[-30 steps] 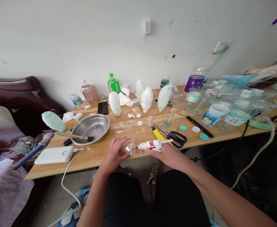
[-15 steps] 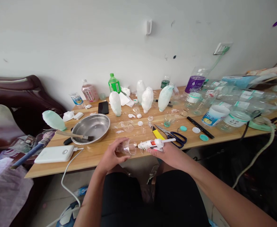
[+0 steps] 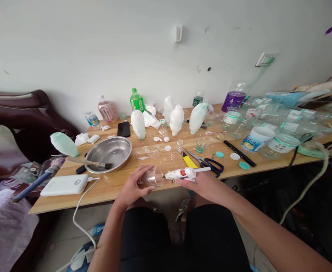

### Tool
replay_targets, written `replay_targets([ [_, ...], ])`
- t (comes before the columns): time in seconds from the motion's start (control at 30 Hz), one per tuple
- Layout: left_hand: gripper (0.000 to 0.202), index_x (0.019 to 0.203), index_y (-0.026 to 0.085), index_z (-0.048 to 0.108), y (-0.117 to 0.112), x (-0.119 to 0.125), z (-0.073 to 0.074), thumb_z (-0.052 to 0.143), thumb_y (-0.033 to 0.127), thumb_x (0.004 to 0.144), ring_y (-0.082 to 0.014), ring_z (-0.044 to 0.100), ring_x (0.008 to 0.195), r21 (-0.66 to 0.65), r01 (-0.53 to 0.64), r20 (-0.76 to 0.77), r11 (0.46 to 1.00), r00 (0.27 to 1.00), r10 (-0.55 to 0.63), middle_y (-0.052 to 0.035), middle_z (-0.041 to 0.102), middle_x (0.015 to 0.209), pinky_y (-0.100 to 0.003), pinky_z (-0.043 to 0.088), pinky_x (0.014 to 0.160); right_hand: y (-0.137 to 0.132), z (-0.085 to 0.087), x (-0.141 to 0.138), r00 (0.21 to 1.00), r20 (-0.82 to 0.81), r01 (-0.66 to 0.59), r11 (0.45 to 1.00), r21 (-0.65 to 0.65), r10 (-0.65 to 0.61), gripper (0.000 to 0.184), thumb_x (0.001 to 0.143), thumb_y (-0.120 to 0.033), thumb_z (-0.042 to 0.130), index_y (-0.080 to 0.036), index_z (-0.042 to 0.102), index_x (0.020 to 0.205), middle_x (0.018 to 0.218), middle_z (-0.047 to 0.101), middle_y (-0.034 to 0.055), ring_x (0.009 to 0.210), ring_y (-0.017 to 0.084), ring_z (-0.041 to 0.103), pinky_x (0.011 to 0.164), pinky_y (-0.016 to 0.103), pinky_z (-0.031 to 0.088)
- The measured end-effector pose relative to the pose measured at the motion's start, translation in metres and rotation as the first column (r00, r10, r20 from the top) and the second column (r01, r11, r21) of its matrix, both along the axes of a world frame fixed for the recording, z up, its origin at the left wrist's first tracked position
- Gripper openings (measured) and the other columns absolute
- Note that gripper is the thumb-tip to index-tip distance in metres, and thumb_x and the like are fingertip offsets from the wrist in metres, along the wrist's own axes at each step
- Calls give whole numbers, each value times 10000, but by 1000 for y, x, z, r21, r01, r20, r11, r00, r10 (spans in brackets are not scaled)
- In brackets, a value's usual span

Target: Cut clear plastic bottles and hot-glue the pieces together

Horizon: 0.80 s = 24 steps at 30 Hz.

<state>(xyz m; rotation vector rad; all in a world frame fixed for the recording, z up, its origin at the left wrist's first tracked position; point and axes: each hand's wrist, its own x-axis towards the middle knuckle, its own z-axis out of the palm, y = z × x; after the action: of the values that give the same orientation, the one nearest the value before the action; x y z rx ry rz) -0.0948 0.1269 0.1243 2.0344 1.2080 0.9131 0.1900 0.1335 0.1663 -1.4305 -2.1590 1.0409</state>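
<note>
My left hand [image 3: 134, 185] is closed around a clear cut-off piece of plastic bottle [image 3: 151, 176] at the front edge of the wooden table [image 3: 109, 187]. My right hand [image 3: 201, 184] grips a white hot glue gun [image 3: 183, 173], its nozzle pointing left and touching or nearly touching the clear piece. Both hands hover just above the table edge, over my lap.
A steel bowl [image 3: 109, 153] with a brush [image 3: 89, 163] stands to the left, a white power bank [image 3: 65, 184] with cable beside it. Scissors [image 3: 207, 161], a yellow knife [image 3: 189, 160], caps and many bottles [image 3: 137, 99] crowd the table's middle and right. Paper-covered bottles [image 3: 176, 119] stand behind.
My left hand has turned the clear piece slightly and shifted its grip. The glue gun has stayed at the piece with little movement.
</note>
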Motion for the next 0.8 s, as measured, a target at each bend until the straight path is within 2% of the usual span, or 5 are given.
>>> replay_targets([
  [0.37, 575, 1322, 213, 570, 0, 0, 1, 742, 304, 781, -279, 561, 1202, -18, 27, 21, 999, 999, -27, -113, 617, 1286, -394, 399, 1048, 1, 3, -2, 999, 17, 50, 999, 14, -51, 325, 857, -520, 577, -236, 706, 950, 1012, 750, 48, 914, 255, 672, 815, 330, 480],
  [0.67, 552, 1306, 218, 575, -1, 0, 1, 737, 297, 784, -275, 571, 1195, 7, 2, 2, 1000, 1000, -2, -106, 624, 1286, -391, 413, 1041, -2, 2, 1, 999, 29, -16, 1000, 0, 16, 315, 869, -518, 570, -246, 709, 946, 963, 754, 41, 876, 246, 673, 829, 327, 474],
  [0.8, 556, 1309, 220, 567, -1, 0, 0, 736, 284, 783, -274, 562, 1208, 16, -3, -6, 1000, 1000, 3, -104, 618, 1292, -390, 412, 1044, -3, 2, 3, 1000, 19, -21, 998, -52, 22, 338, 864, -548, 566, -256, 711, 953, 947, 754, 30, 855, 242, 678, 774, 312, 484],
])
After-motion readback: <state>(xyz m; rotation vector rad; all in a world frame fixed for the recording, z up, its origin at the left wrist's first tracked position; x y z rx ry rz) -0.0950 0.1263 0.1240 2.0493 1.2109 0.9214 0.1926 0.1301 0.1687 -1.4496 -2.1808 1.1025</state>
